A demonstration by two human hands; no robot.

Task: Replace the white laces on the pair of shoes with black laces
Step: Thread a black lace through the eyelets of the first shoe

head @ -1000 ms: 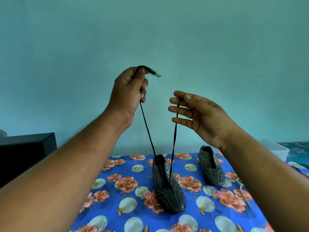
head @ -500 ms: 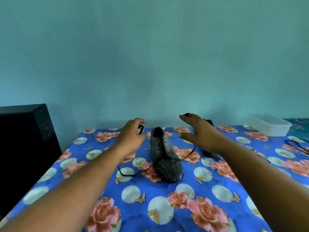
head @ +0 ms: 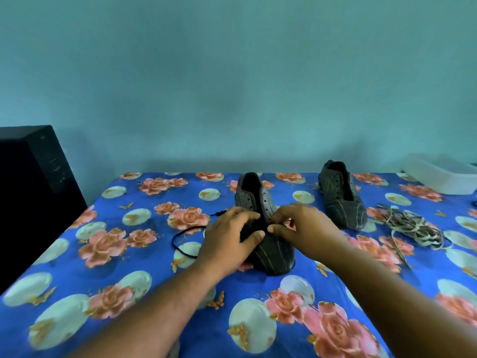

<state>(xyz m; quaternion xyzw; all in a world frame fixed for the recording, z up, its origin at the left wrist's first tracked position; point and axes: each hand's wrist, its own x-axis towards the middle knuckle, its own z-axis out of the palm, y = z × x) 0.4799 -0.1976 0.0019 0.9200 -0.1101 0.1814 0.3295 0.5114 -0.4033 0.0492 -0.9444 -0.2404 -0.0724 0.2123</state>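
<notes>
The near dark striped shoe (head: 275, 250) stands mid-cloth with its toe towards me. My left hand (head: 228, 235) grips its left side, thumb across the vamp. My right hand (head: 303, 223) pinches thumb and forefinger at the right eyelet row, seemingly on the black lace; that end is hidden by the fingers. A loop of the black lace (head: 180, 239) lies on the cloth to the left and runs under my left hand. The second dark shoe (head: 340, 200) stands unlaced at the back right. A heap of white laces (head: 410, 226) lies to its right.
A blue flowered cloth (head: 129, 280) covers the table. At its left edge stands a black speaker box (head: 31, 192). A clear plastic container (head: 441, 174) sits at the far right corner against the teal wall.
Both hands came down from holding the lace ends high above the shoe. They now meet at the shoe's eyelets, and the left lace length lies slack on the cloth.
</notes>
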